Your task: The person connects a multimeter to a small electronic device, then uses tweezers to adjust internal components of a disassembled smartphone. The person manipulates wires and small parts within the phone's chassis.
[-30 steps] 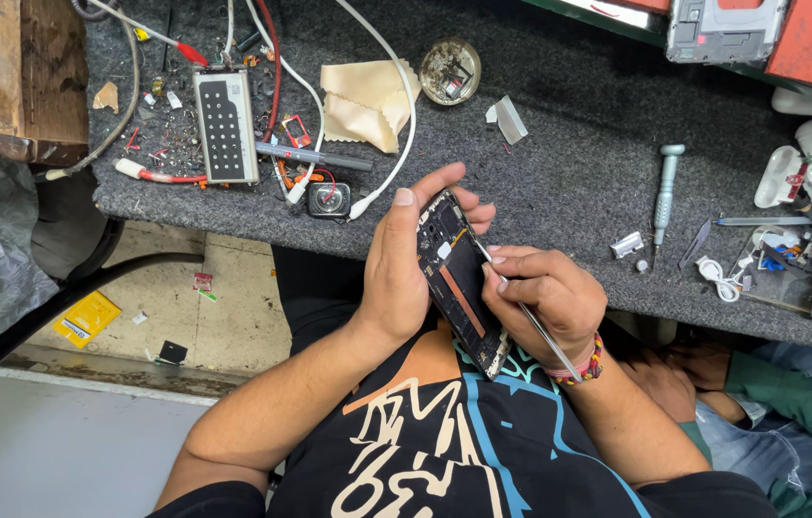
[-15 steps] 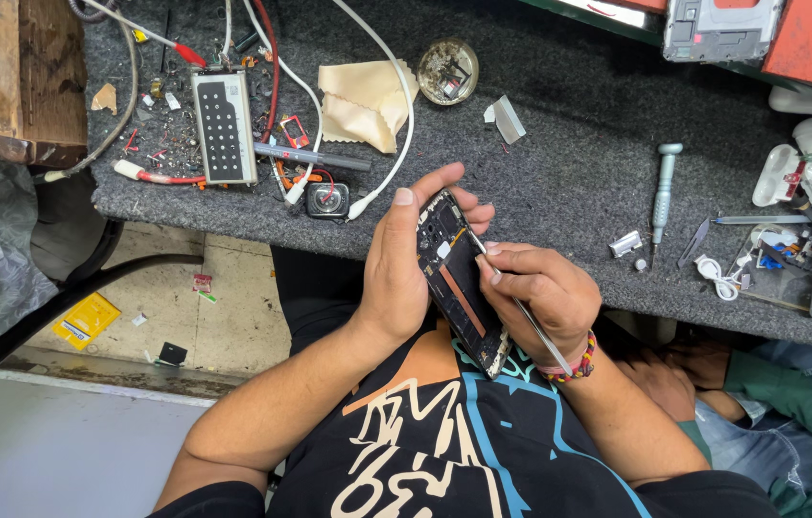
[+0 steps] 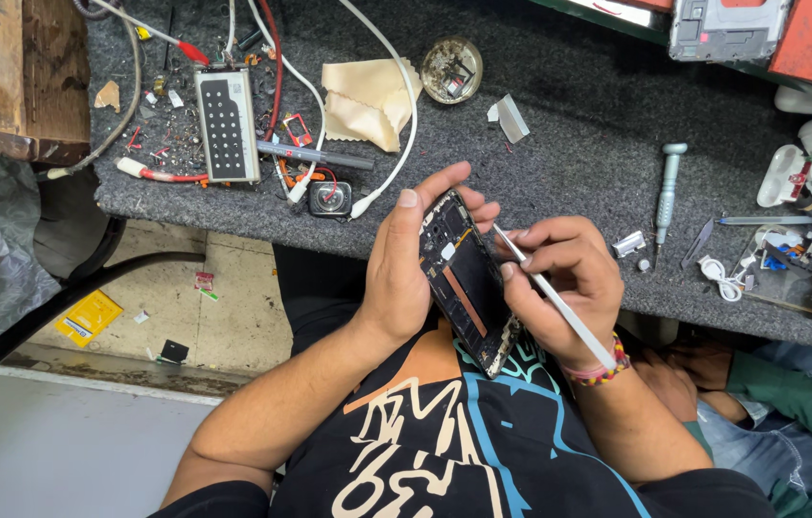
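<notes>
Opened phone (image 3: 468, 280): black, back cover off, insides showing w/ copper-coloured strip down the middle and a small white patch near its top end. Tilted, top end twd the grey bench mat (image 3: 569, 125), bottom end over the person's chest, just off the mat's near edge. Thin white tool (image 3: 559, 302): long, slim, slanted, tip touching phone's right edge near the top.

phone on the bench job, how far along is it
Done: the phone is already opened, its back off and inner parts bare. In hand: the left hand grips the phone while the right hand works a thin white tool at its upper edge. Left: it is not closed up; the screwdriver lies unused on the bench.
</notes>
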